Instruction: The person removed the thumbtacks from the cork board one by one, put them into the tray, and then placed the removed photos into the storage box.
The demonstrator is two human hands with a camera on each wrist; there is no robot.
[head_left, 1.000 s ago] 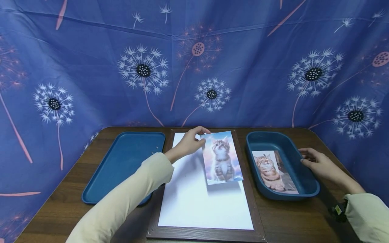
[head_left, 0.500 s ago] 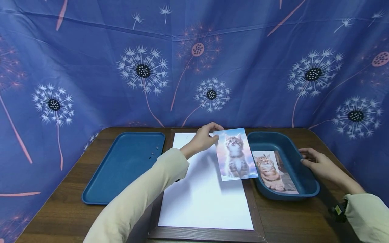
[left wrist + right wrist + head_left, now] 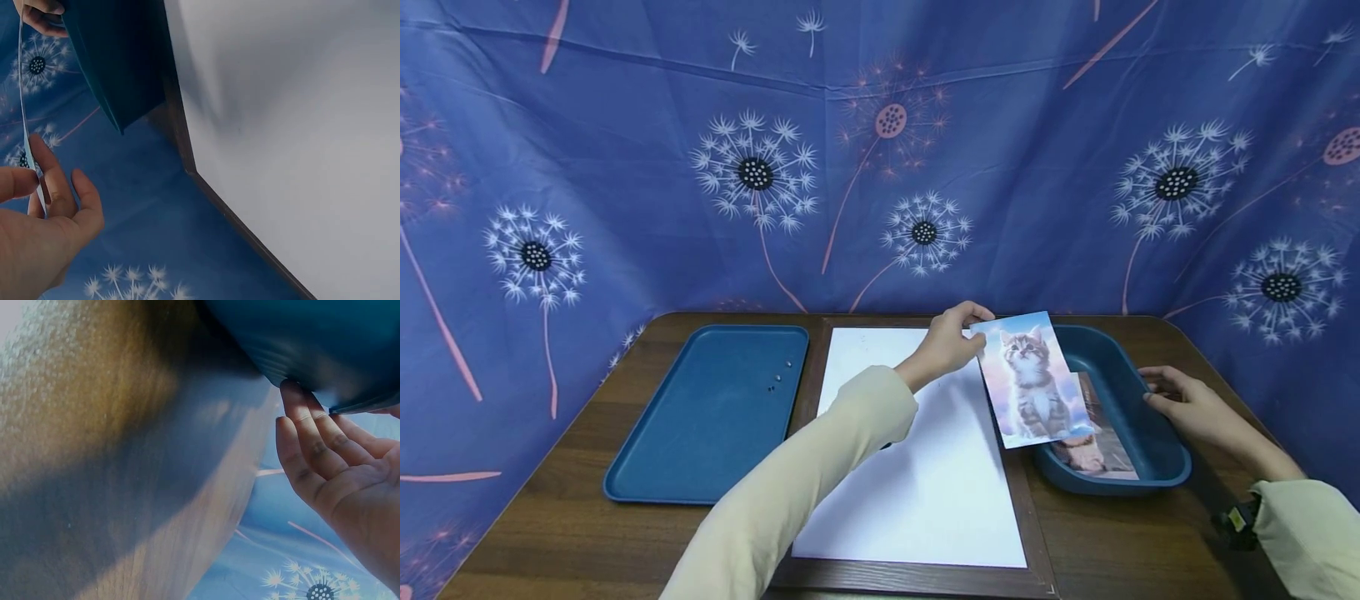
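My left hand [image 3: 946, 343] pinches the upper left corner of a kitten photo print [image 3: 1033, 379], which hangs tilted over the frame's right side and the left part of a blue plastic bin [image 3: 1142, 437]. In the left wrist view, the print [image 3: 24, 106] shows edge-on between thumb and fingers. Inside the bin lies a second print of an orange cat [image 3: 1108, 454], partly covered from view by the kitten print. My right hand [image 3: 1198, 408] rests against the bin's right side; in the right wrist view its fingers [image 3: 309, 428] extend fairly straight to the outer wall.
A dark wooden frame [image 3: 1037, 533] with a white sheet [image 3: 917, 500] lies mid-table beneath my left arm. To its left is a flat blue tray [image 3: 700, 417] with several tiny shiny pieces [image 3: 777, 378]. A dandelion-print curtain [image 3: 1037, 167] closes off the back.
My left hand has carried the kitten print rightward from above the white sheet to partly over the bin, where it now hides much of the cat print. My right hand has stayed put.
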